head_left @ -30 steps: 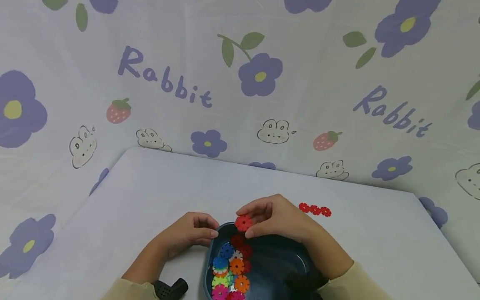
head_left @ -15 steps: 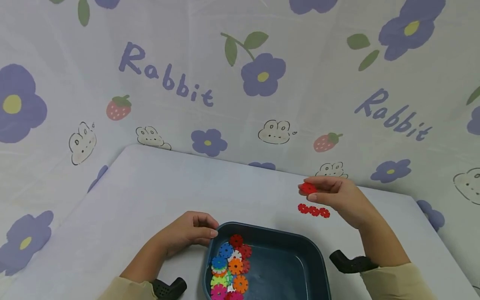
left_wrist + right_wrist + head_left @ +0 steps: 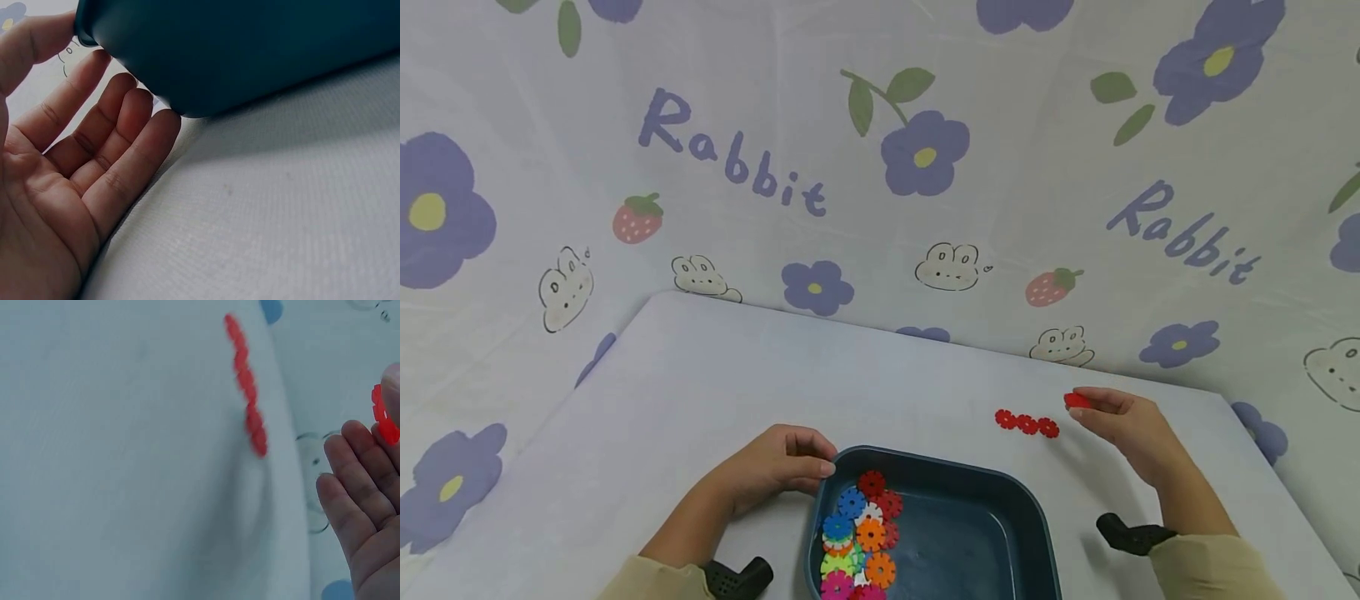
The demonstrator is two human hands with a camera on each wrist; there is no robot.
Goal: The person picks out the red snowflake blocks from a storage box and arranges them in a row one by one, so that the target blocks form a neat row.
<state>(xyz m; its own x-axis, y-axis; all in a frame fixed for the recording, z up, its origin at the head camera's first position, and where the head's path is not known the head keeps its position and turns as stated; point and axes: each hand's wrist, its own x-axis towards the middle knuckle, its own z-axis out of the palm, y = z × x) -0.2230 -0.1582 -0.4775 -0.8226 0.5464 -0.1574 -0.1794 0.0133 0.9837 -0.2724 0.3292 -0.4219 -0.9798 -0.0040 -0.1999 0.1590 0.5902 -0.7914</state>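
Observation:
My right hand (image 3: 1131,429) pinches a red notched disc (image 3: 1077,401) between thumb and fingers, above the table just right of a row of red notched discs (image 3: 1027,424). In the right wrist view the held disc (image 3: 382,415) shows partly behind the thumb, and the row (image 3: 247,384) lies to its left. My left hand (image 3: 782,467) grips the far left corner of a dark blue-green plastic tub (image 3: 940,460). The left wrist view shows the thumb at the rim and fingertips (image 3: 164,122) against the tub's outer wall.
Notched discs in several colours, such as an orange disc (image 3: 880,570) and a blue disc (image 3: 852,502), are heaped along the tub's left side. The white table (image 3: 850,367) ends at a cloth backdrop (image 3: 865,242) with flowers and rabbits. Black wrist devices (image 3: 1135,536) sit on both forearms.
My right hand has carried the red disc from above the tub, over the row, to the row's right end and lower. The left hand has stayed at the tub's corner.

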